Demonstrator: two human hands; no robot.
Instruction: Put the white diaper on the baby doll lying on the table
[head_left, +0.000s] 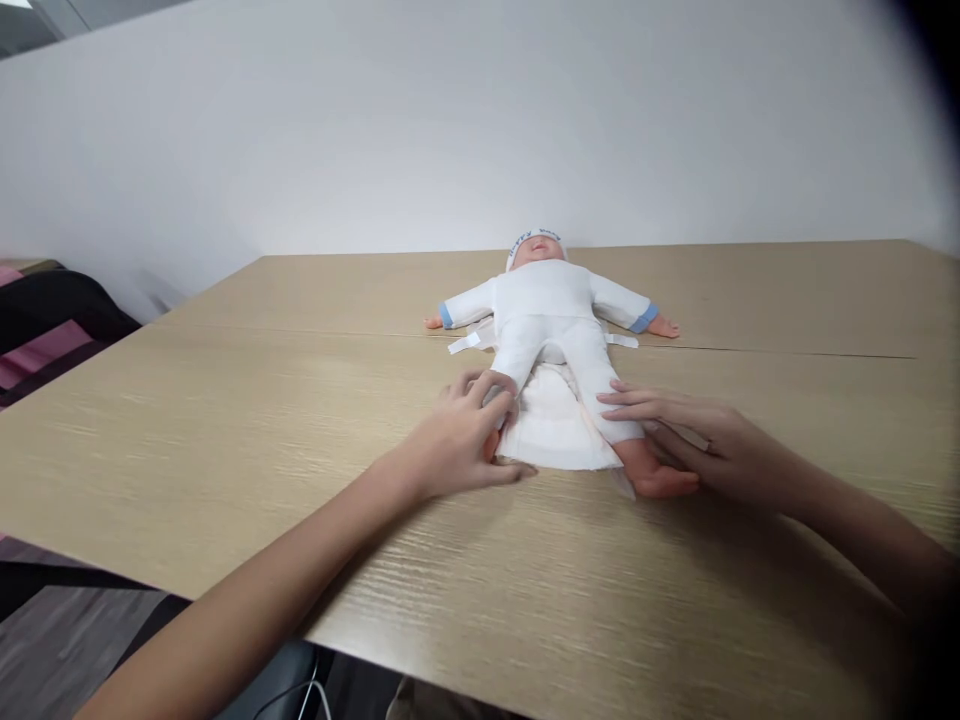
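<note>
A baby doll (544,290) in white clothes with blue cuffs lies on its back, arms spread and legs apart. Beneath its hips is an unfolded white diaper (555,425); its front part extends between the legs, and its side tabs stick out at the waist. My left hand (472,430) curls its fingers over the doll's lower leg on the left, largely hiding that foot, with the thumb by the diaper's near edge. My right hand (690,435) has its fingers stretched out against the other lower leg, just above the bare foot (652,472).
The wooden table (225,430) has a seam running across it behind the doll's waist. A pale wall (375,120) rises along its far edge. Black chairs with pink parts (52,340) stand at the left. A white cable (319,690) shows below the front edge.
</note>
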